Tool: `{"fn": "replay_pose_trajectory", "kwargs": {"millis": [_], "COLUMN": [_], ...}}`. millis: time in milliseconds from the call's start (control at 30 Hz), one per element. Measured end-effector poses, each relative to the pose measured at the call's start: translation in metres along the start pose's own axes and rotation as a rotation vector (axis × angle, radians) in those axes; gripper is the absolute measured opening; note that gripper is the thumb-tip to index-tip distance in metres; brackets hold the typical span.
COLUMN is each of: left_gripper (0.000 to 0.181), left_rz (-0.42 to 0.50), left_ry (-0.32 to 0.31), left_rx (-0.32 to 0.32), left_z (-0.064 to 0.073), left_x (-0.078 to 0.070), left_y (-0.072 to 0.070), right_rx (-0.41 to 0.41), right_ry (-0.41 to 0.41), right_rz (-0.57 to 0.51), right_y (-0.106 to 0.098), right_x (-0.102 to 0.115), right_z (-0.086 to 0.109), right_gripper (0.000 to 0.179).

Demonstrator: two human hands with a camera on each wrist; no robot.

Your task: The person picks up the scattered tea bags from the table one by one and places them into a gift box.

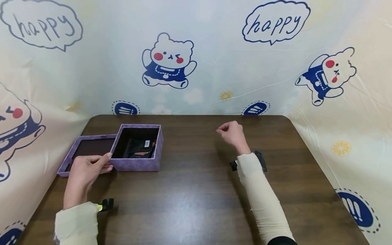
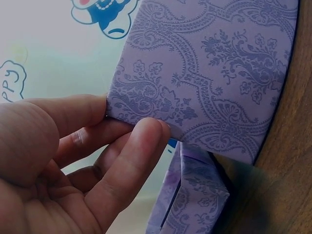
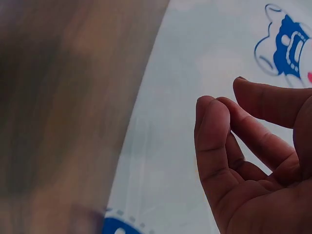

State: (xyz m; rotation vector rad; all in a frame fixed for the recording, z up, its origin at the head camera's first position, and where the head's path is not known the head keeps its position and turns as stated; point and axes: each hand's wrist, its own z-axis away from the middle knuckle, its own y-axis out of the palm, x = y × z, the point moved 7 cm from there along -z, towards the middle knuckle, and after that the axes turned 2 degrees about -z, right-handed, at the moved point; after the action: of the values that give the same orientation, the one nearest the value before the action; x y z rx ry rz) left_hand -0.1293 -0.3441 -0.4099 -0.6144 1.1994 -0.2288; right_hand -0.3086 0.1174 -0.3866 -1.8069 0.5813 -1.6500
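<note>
A purple patterned box point(image 1: 136, 165) stands on the table with its top uncovered. Inside it lies a black packet point(image 1: 139, 147) with a white barcode label. My left hand point(image 1: 87, 170) grips the box's near left corner; in the left wrist view thumb and fingers pinch the edge of its paisley wall point(image 2: 204, 83). Beside the box, on its left, lies the matching lid point(image 1: 98, 137), dark inside face up and partly behind my left hand. Well to the right of the box, my right hand point(image 1: 234, 134) is raised with fingers loosely bent and nothing between them point(image 3: 258, 165).
The brown wooden table point(image 1: 190, 197) has rounded far corners. A printed cloth point(image 1: 214, 75) with bears and "happy" bubbles hangs behind and along both sides. Dark wrist straps sit on both forearms over light sleeves point(image 1: 263, 194).
</note>
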Motion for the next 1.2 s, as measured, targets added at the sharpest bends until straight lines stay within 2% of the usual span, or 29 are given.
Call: {"fn": "replay_pose_trajectory", "kwargs": {"millis": [100, 267, 633, 800, 900, 1200], "left_gripper": [0.061, 0.061, 0.060, 0.061, 0.061, 0.058], "left_rz": [0.013, 0.000, -0.003, -0.009, -0.015, 0.008], "left_ry": [0.009, 0.028, 0.028, 0.029, 0.028, 0.029], "left_rx": [-0.002, -0.012, -0.013, -0.015, -0.015, -0.011], "left_z": [0.001, 0.000, -0.001, -0.001, -0.002, -0.004], "left_x": [0.000, -0.001, 0.001, 0.000, 0.000, 0.001], "left_y": [0.000, 0.001, 0.001, 0.000, -0.001, 0.002], "right_rx": [0.008, -0.030, -0.073, -0.074, -0.084, -0.094], "right_ry": [0.043, 0.096, 0.215, 0.282, 0.287, 0.316], "right_rz": [-0.010, 0.000, -0.002, -0.022, -0.018, 0.047], "right_y": [-0.006, -0.020, -0.057, -0.073, -0.079, -0.083], "right_x": [-0.019, -0.047, -0.100, -0.117, -0.122, -0.143], "right_z": [0.004, 0.013, 0.032, 0.043, 0.046, 0.050], "right_gripper": [0.018, 0.019, 0.024, 0.026, 0.026, 0.022]}}
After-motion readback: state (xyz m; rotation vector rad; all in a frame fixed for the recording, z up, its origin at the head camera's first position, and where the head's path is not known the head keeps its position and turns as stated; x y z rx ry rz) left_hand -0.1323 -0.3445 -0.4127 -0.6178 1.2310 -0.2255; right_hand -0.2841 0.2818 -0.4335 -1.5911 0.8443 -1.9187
